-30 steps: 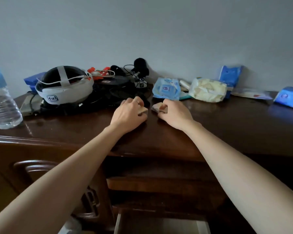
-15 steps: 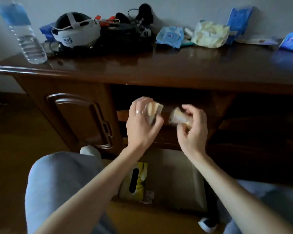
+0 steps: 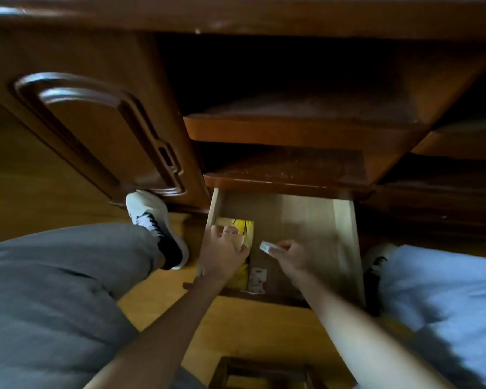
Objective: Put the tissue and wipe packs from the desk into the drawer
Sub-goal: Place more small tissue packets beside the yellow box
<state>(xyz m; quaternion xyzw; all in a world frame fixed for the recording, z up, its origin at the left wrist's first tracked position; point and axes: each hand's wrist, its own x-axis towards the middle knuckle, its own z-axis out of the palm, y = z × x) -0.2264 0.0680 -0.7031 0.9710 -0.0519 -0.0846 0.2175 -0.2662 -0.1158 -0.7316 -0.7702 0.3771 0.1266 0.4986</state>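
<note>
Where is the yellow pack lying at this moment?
In the head view, the yellow pack lies along the open drawer's left side, partly under the left hand.

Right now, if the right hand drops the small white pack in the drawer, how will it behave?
The small white pack is probably light, since fingertips alone pinch it. Flat-sided, it should land without rolling in the light wooden drawer. Its stiffness cannot be judged.

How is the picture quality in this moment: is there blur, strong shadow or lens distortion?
Head view: dim overall, with the recess above the upper shelf nearly black; the open drawer is the brightest area. Motion blur smears the trouser legs at both lower corners and softens the left hand, the right hand and the small packs they hold. The wide lens bends the cabinet door.
</note>
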